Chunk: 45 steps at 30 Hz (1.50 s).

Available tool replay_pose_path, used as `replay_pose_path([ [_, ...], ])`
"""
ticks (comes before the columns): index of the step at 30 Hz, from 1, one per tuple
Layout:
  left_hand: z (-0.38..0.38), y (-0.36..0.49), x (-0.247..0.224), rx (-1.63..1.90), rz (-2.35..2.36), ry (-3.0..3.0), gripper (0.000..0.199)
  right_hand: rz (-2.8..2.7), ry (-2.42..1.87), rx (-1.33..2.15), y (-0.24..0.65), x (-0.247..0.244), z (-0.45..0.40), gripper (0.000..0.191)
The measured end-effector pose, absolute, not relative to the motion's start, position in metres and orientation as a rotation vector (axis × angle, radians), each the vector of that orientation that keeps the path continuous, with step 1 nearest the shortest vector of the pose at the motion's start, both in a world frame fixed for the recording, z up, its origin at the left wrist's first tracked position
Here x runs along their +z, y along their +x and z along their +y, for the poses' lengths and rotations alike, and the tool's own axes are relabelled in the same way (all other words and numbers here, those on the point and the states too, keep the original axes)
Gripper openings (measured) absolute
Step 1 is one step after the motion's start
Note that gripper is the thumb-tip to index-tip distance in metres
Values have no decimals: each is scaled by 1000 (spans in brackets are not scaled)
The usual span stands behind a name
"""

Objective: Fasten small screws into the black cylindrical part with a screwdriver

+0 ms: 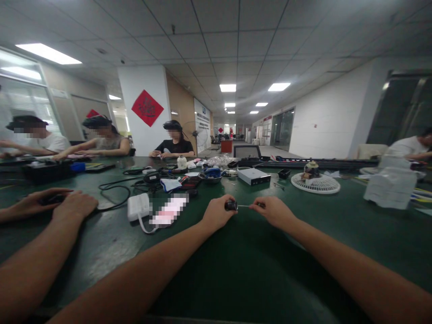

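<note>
My left hand [218, 213] is closed around a small black round part [231, 205] with a shiny rim, most of it hidden by the fingers. From the right, my right hand [272, 210] grips a thin screwdriver, its handle largely covered by the fingers. The bare metal shaft [243, 206] points left at the black part; I cannot tell whether its tip touches. Both hands are just above the green tabletop [243, 265].
On my left, another person's hands [72, 204] hold a dark object with a black cable [118, 186]. Nearby lies a white power adapter [138, 207]. Farther back are a silver box [254, 176], a white fan grille [315, 183] and a translucent plastic piece [391, 186]. Several people sit around.
</note>
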<state>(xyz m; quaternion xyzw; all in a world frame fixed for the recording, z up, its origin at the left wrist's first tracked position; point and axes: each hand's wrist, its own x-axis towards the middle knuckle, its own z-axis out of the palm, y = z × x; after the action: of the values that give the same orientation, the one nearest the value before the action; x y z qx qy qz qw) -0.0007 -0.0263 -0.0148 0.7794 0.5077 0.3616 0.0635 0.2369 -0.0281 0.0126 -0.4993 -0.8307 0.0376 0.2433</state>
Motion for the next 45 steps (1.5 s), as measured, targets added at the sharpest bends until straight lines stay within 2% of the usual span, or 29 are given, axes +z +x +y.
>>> replay_pose_path([
  [6,-35,4,-11,1084,1486,2459,29,-2282,-1400,-11,233,13,-35,37],
  [12,-38,2,-8,1039,1500,2433,30,-2314,-1229,168,233,15,-39,37],
  [21,-42,6,-6,1038,1470,2432,35,-2342,-1293,233,235,12,-34,40],
  [26,-44,6,-4,973,1420,2517,33,-2332,-1085,419,236,10,-33,31],
  [33,-49,8,3,969,1496,2659,22,-2332,-1217,316,236,13,-35,32],
  [38,-48,7,0,994,1544,2667,23,-2408,-1143,305,233,17,-40,30],
  [45,-37,2,-6,1156,1721,2398,27,-2324,-1337,98,236,9,-34,28],
])
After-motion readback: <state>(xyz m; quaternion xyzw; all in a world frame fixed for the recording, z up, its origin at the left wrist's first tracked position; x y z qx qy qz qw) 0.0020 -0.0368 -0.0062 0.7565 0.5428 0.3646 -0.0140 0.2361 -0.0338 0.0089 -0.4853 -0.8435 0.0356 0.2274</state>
